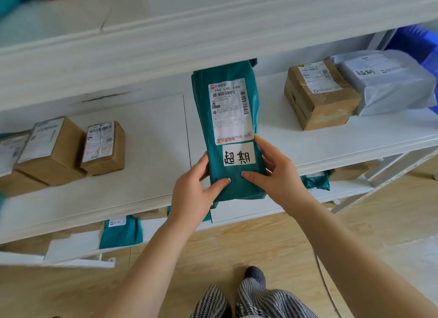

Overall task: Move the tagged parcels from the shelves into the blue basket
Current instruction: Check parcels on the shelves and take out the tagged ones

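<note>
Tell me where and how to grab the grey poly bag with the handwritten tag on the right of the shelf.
Probably take the grey poly bag by its front edge, reaching in from the shelf's open front. It lies flat with that loose, soft edge towards the person, and the taped brown box sits close against its left side.

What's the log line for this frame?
phase: lifting off shelf | held: teal parcel, tagged | left hand + right hand: gripping lower end | basket: unconfirmed

A teal parcel (231,132) (white handwritten tag below its shipping label) is held lengthwise over the white shelf's (151,137) front edge.
</note>
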